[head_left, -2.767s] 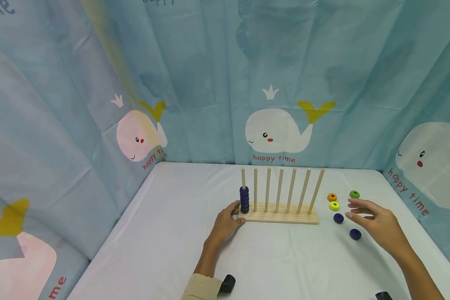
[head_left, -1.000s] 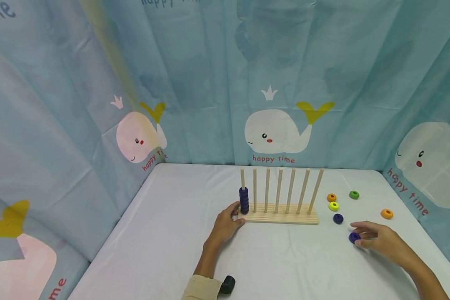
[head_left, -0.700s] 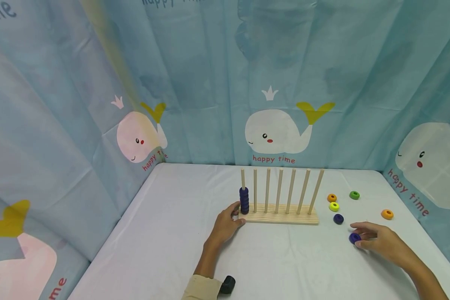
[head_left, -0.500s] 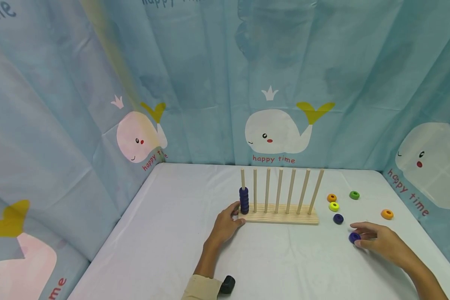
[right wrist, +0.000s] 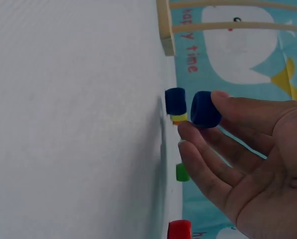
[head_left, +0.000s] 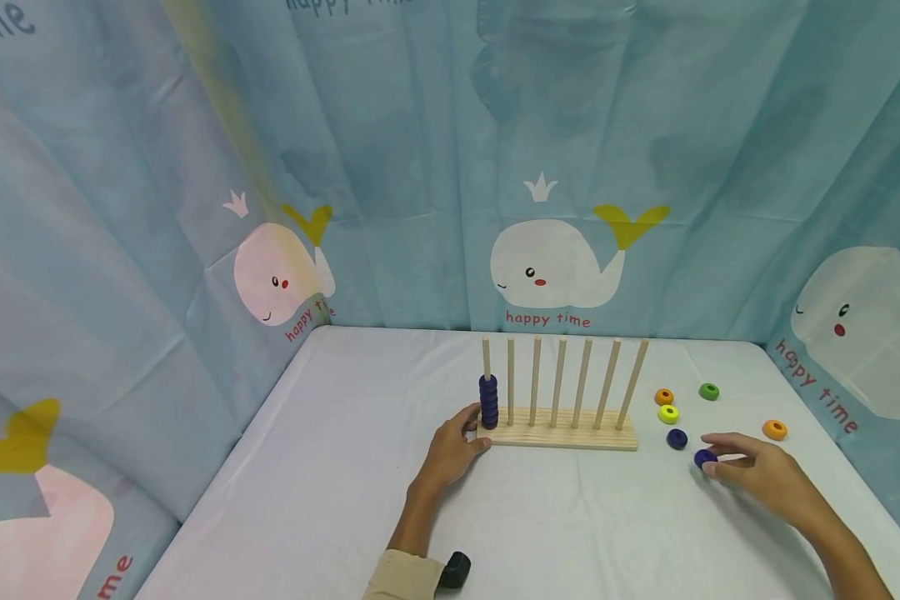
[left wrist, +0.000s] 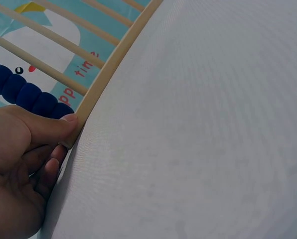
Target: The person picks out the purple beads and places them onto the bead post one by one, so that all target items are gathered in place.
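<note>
My left hand (head_left: 450, 450) grips the left end of a wooden peg stand (head_left: 562, 432), thumb on its base and fingers around the end, as the left wrist view shows. A stack of several dark blue beads (head_left: 488, 402) sits on the leftmost peg; the other pegs are bare. My right hand (head_left: 768, 477) pinches a dark blue bead (right wrist: 204, 109) between thumb and fingers. The right wrist view shows this bead raised off the table, with a gap to the cloth. Another dark blue bead (head_left: 677, 439) lies just left of it on the table.
Right of the stand lie a yellow bead (head_left: 668, 414), an orange bead (head_left: 663, 397) and a green bead (head_left: 708, 391). A second orange bead (head_left: 775, 430) lies beyond the right hand. White cloth (head_left: 322, 467) covers the table, and a whale-print curtain (head_left: 405, 167) hangs around it.
My right hand came down from beside the green bead to the nearer dark blue bead, took hold of it, and has now raised it slightly. The left hand stays on the stand.
</note>
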A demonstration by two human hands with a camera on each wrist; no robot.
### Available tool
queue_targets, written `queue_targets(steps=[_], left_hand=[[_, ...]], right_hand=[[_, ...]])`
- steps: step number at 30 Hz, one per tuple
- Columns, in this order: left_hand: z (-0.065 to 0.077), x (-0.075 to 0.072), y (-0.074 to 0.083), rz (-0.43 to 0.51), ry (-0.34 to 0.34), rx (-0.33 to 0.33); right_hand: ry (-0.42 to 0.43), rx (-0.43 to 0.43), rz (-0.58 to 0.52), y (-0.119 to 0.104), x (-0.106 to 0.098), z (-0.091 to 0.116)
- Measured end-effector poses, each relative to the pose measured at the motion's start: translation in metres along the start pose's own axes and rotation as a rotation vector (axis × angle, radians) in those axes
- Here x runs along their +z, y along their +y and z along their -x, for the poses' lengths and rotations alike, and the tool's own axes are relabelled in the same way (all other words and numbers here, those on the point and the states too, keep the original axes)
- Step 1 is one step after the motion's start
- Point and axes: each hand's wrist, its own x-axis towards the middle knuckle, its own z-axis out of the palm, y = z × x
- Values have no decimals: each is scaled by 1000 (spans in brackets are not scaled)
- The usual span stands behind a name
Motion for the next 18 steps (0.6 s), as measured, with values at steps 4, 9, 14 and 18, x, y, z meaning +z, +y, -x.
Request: queue_targets(steps=[4, 9, 14, 18], left_hand=[[-1, 0, 0, -15, -1, -7], [-2, 1, 0, -10, -1, -16], [-1, 1, 0, -15, 1, 2], [0, 1, 0, -10, 5, -5]], right_hand=[[18, 6, -5, -8, 1, -1], [53, -25, -22, -15, 2, -3], [94, -48, -31, -21, 0, -3], [120, -67, -43, -27, -1, -1]])
